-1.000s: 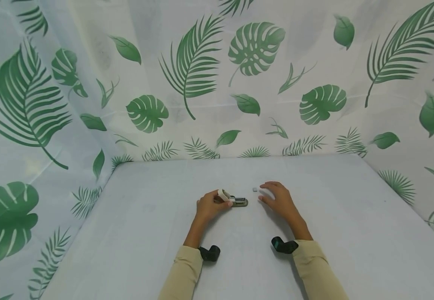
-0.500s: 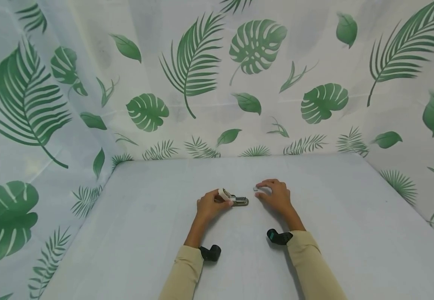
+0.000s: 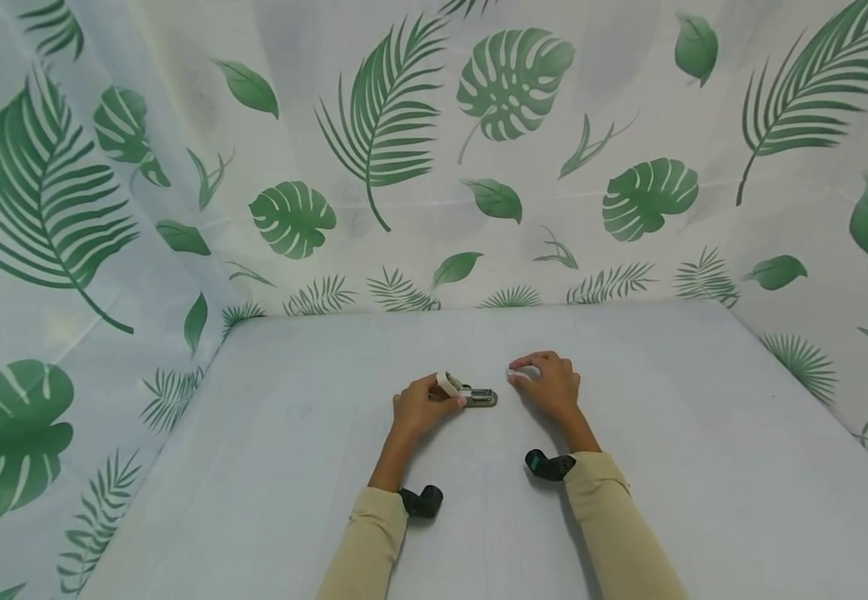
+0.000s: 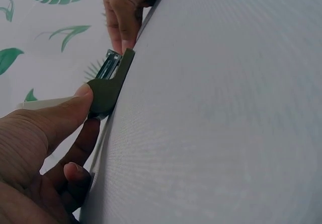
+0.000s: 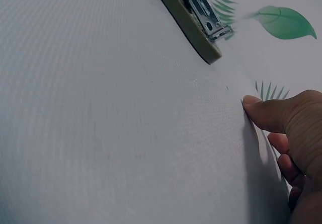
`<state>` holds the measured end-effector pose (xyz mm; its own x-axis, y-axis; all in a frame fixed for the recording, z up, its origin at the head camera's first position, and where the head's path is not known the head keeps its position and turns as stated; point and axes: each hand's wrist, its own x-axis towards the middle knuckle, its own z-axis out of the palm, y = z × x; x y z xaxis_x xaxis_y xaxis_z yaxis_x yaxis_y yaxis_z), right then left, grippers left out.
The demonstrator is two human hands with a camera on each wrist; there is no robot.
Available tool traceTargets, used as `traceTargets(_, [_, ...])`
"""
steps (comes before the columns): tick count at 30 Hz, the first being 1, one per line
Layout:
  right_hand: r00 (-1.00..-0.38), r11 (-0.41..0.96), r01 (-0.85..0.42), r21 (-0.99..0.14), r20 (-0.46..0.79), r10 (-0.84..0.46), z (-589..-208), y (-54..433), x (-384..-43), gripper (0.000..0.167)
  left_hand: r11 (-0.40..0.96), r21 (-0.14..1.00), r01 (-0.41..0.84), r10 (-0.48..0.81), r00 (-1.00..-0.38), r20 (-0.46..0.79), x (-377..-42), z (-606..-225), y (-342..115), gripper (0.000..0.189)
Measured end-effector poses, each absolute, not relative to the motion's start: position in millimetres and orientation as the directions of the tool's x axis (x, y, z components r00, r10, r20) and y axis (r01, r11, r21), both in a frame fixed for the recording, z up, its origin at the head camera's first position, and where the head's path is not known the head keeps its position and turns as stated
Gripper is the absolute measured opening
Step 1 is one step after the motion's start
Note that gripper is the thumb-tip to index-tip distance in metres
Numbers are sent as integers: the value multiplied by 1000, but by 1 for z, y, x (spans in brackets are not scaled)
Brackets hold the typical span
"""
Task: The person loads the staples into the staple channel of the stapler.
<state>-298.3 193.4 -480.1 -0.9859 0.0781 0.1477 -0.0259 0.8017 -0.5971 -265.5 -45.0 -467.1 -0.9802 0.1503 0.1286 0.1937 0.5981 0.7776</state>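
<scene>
A stapler (image 3: pixel 485 398) with an olive-green base and a raised cream top lies on the white table, its metal magazine bared. My left hand (image 3: pixel 416 409) grips it at the hinge end; in the left wrist view the thumb presses the side of the green base (image 4: pixel 106 94). To the stapler's right, my right hand (image 3: pixel 556 385) pinches a small silvery strip of staples (image 3: pixel 510 373) between thumb and fingertips, close over the table. The right wrist view shows the thumb (image 5: pixel 266 114) at the cloth but hides the strip; the stapler's front end (image 5: pixel 201 35) is just ahead.
White cloth covers the table (image 3: pixel 291 467). A white sheet (image 3: pixel 419 167) printed with green leaves hangs behind it and along both sides. Each wrist wears a black camera, the left one (image 3: pixel 422 502) and the right one (image 3: pixel 549 465), below the beige sleeves.
My right hand has moved left and slightly away from me, and its fingers have closed on the strip of staples that lay on the table. The left hand keeps its hold on the stapler.
</scene>
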Motion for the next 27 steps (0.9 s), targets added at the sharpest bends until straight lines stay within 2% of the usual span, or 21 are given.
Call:
traceTargets(16, [-977,792,-19,-610,178,114,-481,189,-299,21,609,774,177,141,-983,114,-268,-469,-45,28])
traceTargets(27, [-983,678,-25,-735,142,118,-478,193,-291,24,609,775,168,137,-985,106,-267,-466,-45,27])
